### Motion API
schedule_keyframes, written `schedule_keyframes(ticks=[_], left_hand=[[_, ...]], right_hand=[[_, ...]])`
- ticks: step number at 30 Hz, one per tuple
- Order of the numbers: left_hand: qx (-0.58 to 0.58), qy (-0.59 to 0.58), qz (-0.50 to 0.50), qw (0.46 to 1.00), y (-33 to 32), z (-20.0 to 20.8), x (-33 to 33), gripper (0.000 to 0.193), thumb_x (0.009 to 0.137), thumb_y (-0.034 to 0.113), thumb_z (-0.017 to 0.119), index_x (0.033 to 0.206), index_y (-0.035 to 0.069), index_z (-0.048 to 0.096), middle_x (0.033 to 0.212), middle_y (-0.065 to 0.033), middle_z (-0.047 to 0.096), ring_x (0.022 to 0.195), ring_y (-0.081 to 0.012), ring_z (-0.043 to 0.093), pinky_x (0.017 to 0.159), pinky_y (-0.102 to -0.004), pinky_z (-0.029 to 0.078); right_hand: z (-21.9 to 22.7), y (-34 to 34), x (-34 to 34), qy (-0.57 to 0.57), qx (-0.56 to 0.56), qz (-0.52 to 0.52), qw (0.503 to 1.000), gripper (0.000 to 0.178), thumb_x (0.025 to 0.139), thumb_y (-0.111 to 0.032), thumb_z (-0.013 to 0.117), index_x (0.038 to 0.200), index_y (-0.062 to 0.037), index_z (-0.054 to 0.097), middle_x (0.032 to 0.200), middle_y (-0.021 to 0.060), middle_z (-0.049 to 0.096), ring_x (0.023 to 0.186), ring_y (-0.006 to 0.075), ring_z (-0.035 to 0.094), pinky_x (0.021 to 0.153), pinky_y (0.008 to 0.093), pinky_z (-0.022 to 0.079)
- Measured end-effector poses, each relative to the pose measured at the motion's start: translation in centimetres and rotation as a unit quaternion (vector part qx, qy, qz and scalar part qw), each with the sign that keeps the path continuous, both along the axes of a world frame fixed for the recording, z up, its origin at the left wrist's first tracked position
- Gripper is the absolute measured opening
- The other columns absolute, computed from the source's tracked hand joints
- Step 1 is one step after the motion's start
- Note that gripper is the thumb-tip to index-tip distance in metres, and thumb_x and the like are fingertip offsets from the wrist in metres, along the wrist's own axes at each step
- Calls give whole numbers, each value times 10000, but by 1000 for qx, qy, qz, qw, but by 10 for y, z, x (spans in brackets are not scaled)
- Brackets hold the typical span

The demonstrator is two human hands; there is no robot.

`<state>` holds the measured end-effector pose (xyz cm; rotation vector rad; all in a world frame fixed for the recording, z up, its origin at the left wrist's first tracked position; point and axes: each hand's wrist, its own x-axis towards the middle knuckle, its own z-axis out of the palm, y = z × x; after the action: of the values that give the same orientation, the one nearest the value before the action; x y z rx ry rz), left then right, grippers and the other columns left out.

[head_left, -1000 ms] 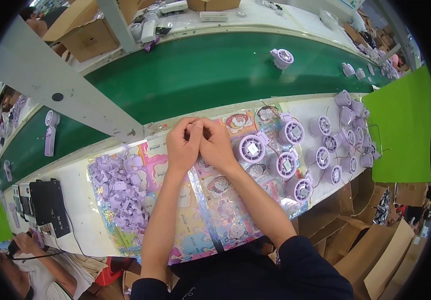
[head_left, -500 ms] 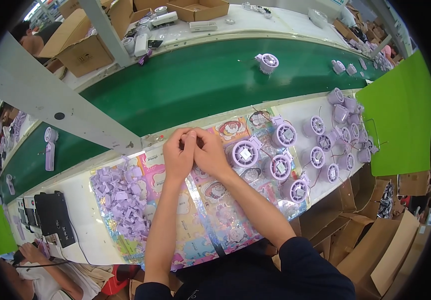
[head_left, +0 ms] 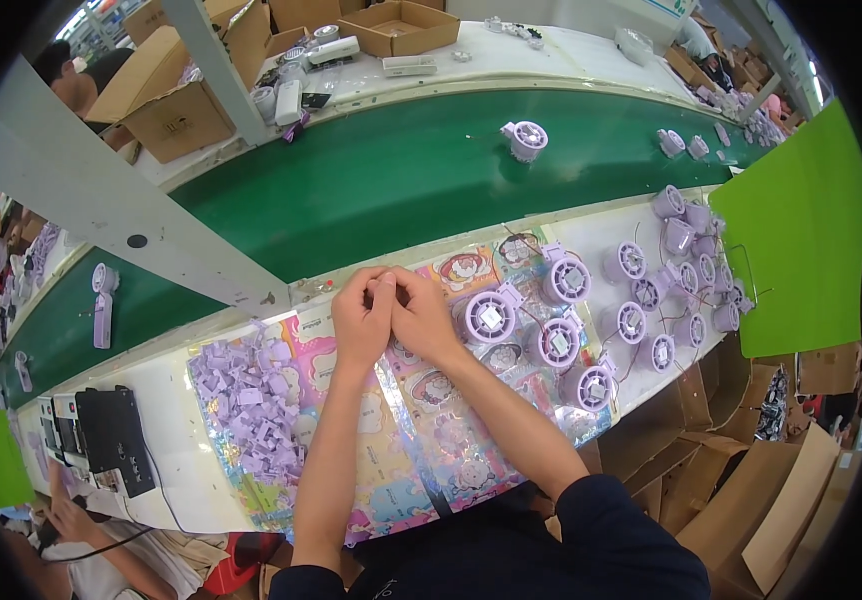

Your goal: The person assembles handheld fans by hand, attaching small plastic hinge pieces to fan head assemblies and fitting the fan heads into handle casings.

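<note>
Whatever small piece I am working sits pinched between my fingertips at the far edge of the bench, just short of the green conveyor belt (head_left: 401,190); it is too small and too covered to name. My left hand (head_left: 361,320) and right hand (head_left: 421,318) are pressed together, fingers curled in on that spot — knuckles touching, thumbs hidden. Under my wrists lie glossy cartoon sticker sheets (head_left: 391,470); to my left, on the same sheets, a heap of small lilac plastic parts (head_left: 251,400); to my right, a cluster of lilac round fan heads (head_left: 551,330) with thin wires trailing, the nearest one (head_left: 486,318) just beside my right hand. One finished fan head (head_left: 525,140) rides on the belt. I judge this the fiddly joining or peeling step, both hands busy on one piece; the next move calls for a steady pinch and a short reach right to a fan head — no more
</note>
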<state>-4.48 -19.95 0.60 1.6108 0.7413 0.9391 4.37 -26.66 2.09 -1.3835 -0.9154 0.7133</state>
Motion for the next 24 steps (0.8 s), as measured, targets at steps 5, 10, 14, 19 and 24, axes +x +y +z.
schedule_keyframes(ticks=[5, 10, 14, 19, 24], left_hand=[[-2, 4, -1, 1000, 1, -1, -3, 213, 965, 176, 638, 1011, -23, 699, 845, -98, 709, 750, -146, 644, 693, -290, 515], [5, 4, 0, 1000, 1, 0, -1, 211, 964, 172, 638, 1014, -24, 697, 850, -100, 713, 748, -145, 647, 689, -293, 515], [6, 2, -1, 1000, 0, -1, -1, 208, 963, 170, 637, 1014, -22, 699, 851, -102, 715, 747, -147, 648, 688, -294, 516], [2, -1, -2, 1000, 2, -1, -2, 211, 962, 173, 640, 1015, -22, 699, 854, -110, 712, 753, -156, 652, 690, -296, 517], [6, 5, -1, 1000, 1, -1, 0, 216, 961, 174, 640, 1014, -28, 695, 868, -119, 710, 763, -161, 652, 697, -301, 518]], right_hand=[[-3, 1, -2, 7, 3, 2, 1000, 173, 979, -102, 605, 1049, 34, 684, 882, 66, 721, 818, 101, 658, 718, 261, 519], [-7, 2, -2, 12, 24, -9, 1000, 174, 955, -108, 607, 1034, 21, 691, 857, 93, 725, 771, 139, 672, 686, 283, 518], [-9, 2, -3, 2, 30, -25, 999, 177, 935, -125, 611, 1016, 5, 699, 815, 126, 723, 720, 177, 684, 647, 308, 512], [-9, 4, -3, -13, 28, -30, 999, 182, 936, -138, 615, 1015, 2, 699, 790, 135, 710, 694, 174, 673, 618, 312, 496], [-14, 4, -1, -9, 12, -23, 1000, 187, 938, -135, 611, 1025, 3, 701, 791, 137, 712, 686, 177, 670, 607, 314, 491]])
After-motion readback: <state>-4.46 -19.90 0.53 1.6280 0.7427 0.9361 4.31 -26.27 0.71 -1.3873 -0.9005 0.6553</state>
